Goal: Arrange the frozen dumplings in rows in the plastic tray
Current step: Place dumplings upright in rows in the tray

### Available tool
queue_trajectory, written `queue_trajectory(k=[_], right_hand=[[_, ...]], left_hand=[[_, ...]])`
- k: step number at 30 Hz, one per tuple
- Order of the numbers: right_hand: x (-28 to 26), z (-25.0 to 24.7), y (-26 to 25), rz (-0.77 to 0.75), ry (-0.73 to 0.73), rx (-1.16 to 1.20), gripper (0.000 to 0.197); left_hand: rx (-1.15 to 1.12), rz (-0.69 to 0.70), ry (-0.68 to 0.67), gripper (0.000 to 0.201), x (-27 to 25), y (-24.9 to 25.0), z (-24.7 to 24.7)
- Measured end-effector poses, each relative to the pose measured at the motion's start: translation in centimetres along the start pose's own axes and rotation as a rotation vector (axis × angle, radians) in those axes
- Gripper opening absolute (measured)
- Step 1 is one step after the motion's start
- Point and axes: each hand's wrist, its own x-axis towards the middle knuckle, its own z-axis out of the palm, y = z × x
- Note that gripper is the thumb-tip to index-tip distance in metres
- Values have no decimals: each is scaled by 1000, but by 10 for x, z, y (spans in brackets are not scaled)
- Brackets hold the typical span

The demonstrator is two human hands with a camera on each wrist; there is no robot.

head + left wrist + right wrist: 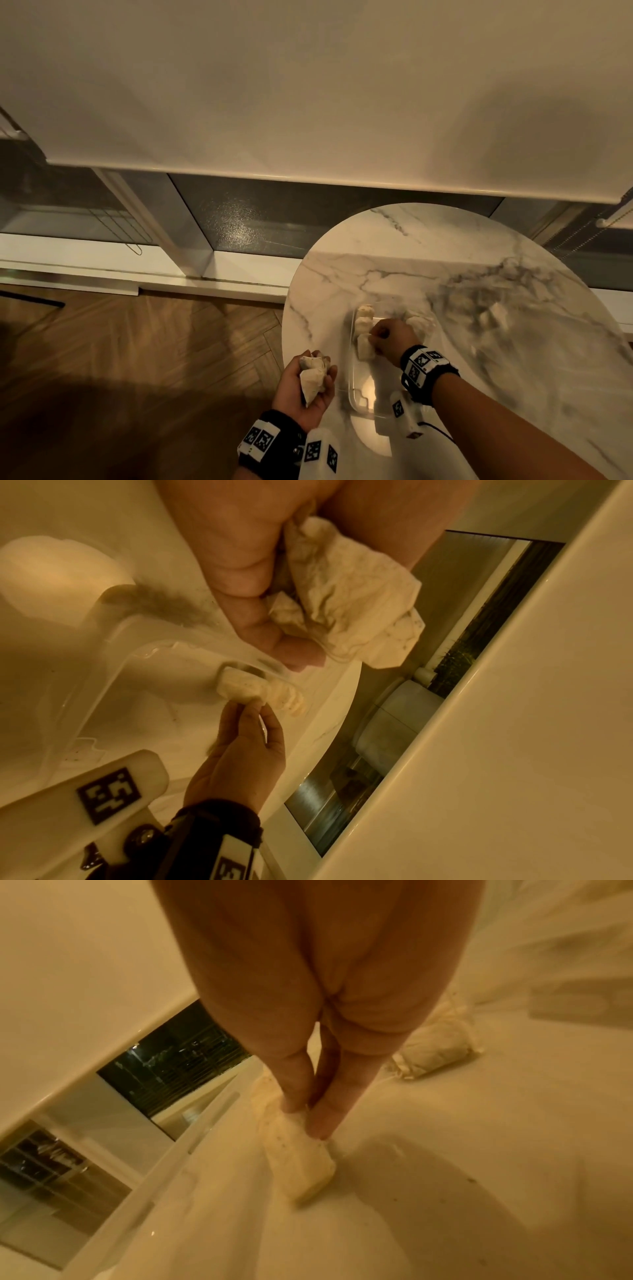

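Observation:
A clear plastic tray lies on the round marble table. Three pale dumplings stand in a column along its left wall, the farthest at the tray's far end. My right hand pinches the nearest of them by its top edge, seen close in the right wrist view as the dumpling standing on the tray floor between fingertips. My left hand is palm up beside the table's left edge, fingers curled round a couple of dumplings.
Another dumpling lies at the tray's far right, also visible as a dumpling beyond my fingers. Blurred pale pieces sit on the table further right. A wood floor and a window sill lie to the left.

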Motion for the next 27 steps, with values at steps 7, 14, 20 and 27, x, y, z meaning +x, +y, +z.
queue_trajectory(k=[7, 14, 20, 27], right_hand=[[11, 10, -2, -7, 79, 208, 10], [11, 9, 2, 4, 110, 211, 15], [11, 10, 6, 68, 129, 242, 27], [3, 1, 3, 67, 117, 306, 29]], left_hand=[[1, -2, 9, 16, -2, 2, -2], [-12, 1, 7, 17, -1, 1, -3], [3, 0, 4, 17, 2, -7, 1], [60, 15, -4, 17, 0, -10, 10]])
